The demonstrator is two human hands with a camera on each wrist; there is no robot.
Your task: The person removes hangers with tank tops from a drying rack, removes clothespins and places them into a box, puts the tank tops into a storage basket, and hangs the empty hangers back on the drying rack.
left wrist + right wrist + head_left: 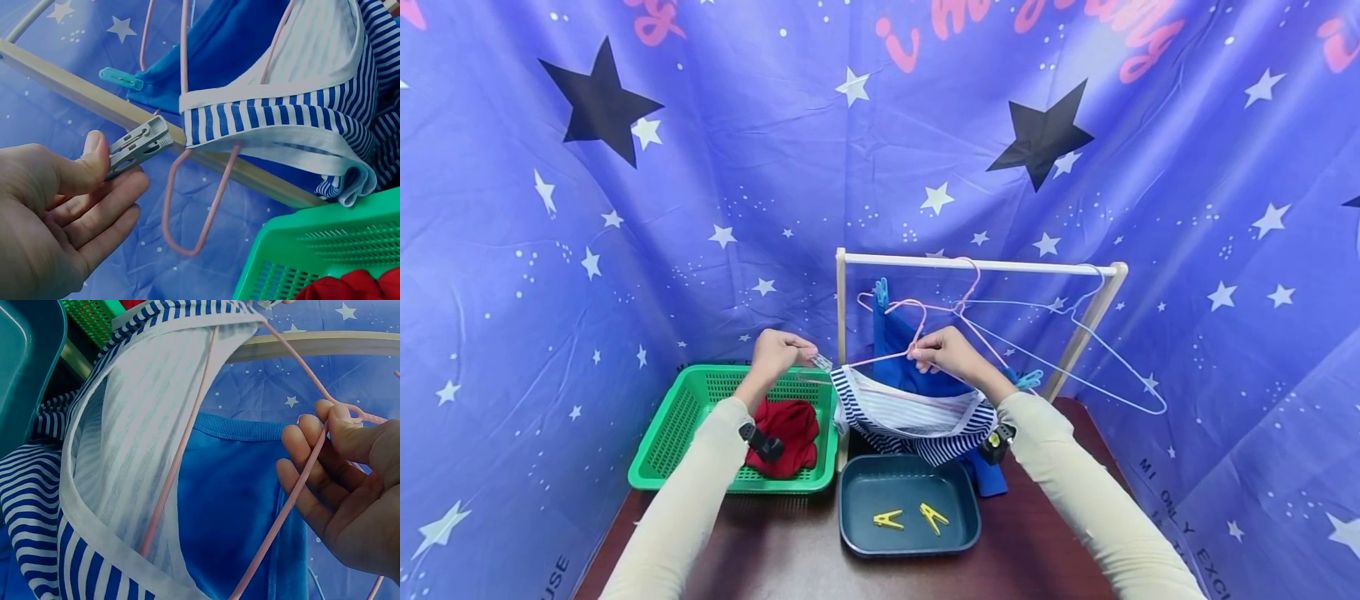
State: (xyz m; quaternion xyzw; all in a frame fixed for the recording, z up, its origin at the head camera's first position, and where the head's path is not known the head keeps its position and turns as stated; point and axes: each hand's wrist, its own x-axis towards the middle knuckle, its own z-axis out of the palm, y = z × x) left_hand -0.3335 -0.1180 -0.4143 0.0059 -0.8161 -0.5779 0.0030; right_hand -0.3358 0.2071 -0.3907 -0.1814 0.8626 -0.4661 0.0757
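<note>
Between thumb and fingers my left hand (81, 206) pinches a grey clothespin (140, 145), its tip close to the strap of a blue-and-white striped garment (275, 122). That garment hangs on a pink hanger (187, 244), whose looped end pokes out past the strap. My right hand (350, 481) grips the same hanger near the base of its hook. Behind, a blue garment (231, 506) hangs from another pink hanger (967, 287) on the rack, with a light-blue clothespin (881, 293) at its upper left and another blue clothespin (1028, 380) at the right.
A white-barred wooden rack (910, 261) stands at the back, with a light-blue hanger (1105, 342) at its right. On the left, a green basket (658, 450) holds red cloth (786, 437). A dark tray (910, 546) in front contains two yellow clothespins (933, 517).
</note>
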